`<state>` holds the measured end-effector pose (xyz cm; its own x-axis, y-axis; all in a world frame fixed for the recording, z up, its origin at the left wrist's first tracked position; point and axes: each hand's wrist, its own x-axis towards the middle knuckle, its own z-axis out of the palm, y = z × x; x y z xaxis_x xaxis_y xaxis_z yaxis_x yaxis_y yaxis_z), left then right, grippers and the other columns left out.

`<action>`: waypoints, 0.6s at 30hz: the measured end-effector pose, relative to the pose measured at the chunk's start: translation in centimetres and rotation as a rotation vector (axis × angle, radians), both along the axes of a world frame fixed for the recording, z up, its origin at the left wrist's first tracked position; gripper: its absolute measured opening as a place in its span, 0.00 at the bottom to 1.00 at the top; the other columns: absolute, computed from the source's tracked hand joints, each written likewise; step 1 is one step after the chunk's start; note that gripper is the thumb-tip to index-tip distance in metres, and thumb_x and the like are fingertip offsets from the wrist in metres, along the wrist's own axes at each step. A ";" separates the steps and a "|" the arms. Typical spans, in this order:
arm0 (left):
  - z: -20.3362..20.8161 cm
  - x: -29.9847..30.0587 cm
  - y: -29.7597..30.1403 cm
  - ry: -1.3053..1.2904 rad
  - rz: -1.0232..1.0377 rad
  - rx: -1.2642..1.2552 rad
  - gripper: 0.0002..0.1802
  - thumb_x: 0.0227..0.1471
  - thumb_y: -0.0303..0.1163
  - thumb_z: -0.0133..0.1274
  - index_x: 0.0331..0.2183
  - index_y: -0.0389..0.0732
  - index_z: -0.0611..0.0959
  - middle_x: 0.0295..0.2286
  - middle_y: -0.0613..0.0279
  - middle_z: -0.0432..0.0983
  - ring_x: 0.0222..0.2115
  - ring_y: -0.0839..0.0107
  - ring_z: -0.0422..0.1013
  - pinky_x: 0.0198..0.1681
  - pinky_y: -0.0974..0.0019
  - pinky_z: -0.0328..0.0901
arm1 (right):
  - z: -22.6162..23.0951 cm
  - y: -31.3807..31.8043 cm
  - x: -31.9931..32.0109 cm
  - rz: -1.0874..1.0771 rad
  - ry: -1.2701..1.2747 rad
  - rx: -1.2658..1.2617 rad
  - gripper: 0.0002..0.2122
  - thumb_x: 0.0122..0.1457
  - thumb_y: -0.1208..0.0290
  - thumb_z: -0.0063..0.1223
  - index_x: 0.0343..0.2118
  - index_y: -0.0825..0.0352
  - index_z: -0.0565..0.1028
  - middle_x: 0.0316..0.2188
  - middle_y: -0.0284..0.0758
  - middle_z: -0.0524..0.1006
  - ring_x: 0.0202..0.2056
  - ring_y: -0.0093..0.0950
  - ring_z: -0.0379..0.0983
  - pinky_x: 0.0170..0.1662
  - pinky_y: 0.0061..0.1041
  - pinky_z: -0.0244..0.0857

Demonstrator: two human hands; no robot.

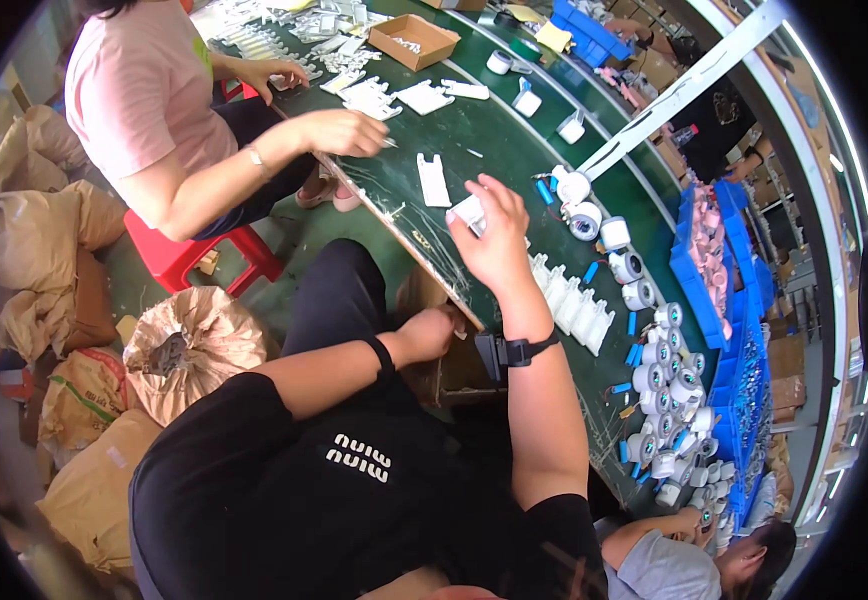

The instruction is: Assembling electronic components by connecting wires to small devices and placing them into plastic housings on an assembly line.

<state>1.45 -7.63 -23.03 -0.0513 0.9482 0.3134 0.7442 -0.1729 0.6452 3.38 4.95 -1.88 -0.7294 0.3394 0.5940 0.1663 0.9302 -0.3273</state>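
My right hand is over the green worktable, its thumb and fingers around a white flat plastic part. Just beyond it lies a similar white part with two prongs at one end. Beside my right wrist, a row of these white parts lies side by side. Down at the table's near edge, my left hand has its fingers curled; a small pale bit shows by the fingertips, too small to name.
A co-worker's hand reaches over the table at the left. White round devices with blue cylinders cluster at the right, before blue bins. A cardboard box stands at the far side. Paper sacks and a red stool are at the left.
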 end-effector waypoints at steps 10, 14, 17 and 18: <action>5.1 -0.7 -3.2 -0.199 -0.058 -0.068 0.20 0.55 0.37 0.62 0.21 0.41 0.71 0.24 0.55 0.76 0.29 0.46 0.76 0.38 0.45 0.67 | 2.1 2.9 -5.8 0.015 -0.403 -0.020 0.47 0.45 0.63 0.73 0.71 0.61 0.63 0.61 0.42 0.76 0.66 0.42 0.68 0.72 0.47 0.49; 6.8 -2.2 -6.1 -0.422 -0.255 0.042 0.23 0.61 0.33 0.60 0.21 0.39 0.67 0.15 0.57 0.65 0.18 0.56 0.67 0.26 0.52 0.61 | 0.6 3.1 -4.7 -0.053 -0.433 -0.042 0.54 0.46 0.60 0.75 0.76 0.65 0.54 0.60 0.42 0.78 0.65 0.43 0.69 0.72 0.50 0.47; 10.0 -4.2 -8.3 -0.671 -0.284 -0.003 0.23 0.63 0.29 0.60 0.21 0.39 0.66 0.17 0.64 0.61 0.19 0.68 0.60 0.25 0.59 0.58 | 1.4 3.0 -4.6 -0.061 -0.443 -0.073 0.57 0.46 0.55 0.76 0.76 0.67 0.52 0.60 0.41 0.78 0.64 0.44 0.69 0.72 0.52 0.46; 11.3 -4.8 -8.6 -0.717 -0.274 0.043 0.22 0.64 0.28 0.59 0.22 0.39 0.68 0.19 0.66 0.62 0.21 0.74 0.59 0.26 0.63 0.58 | 1.0 3.3 -4.6 -0.106 -0.448 -0.045 0.59 0.46 0.52 0.77 0.76 0.70 0.50 0.59 0.41 0.79 0.64 0.44 0.69 0.72 0.55 0.44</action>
<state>-3.37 -16.24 -11.71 -0.0204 0.9442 0.3288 0.0736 -0.3265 0.9423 -1.20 8.26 -0.91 -0.8704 0.4446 0.2113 0.3944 0.8867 -0.2412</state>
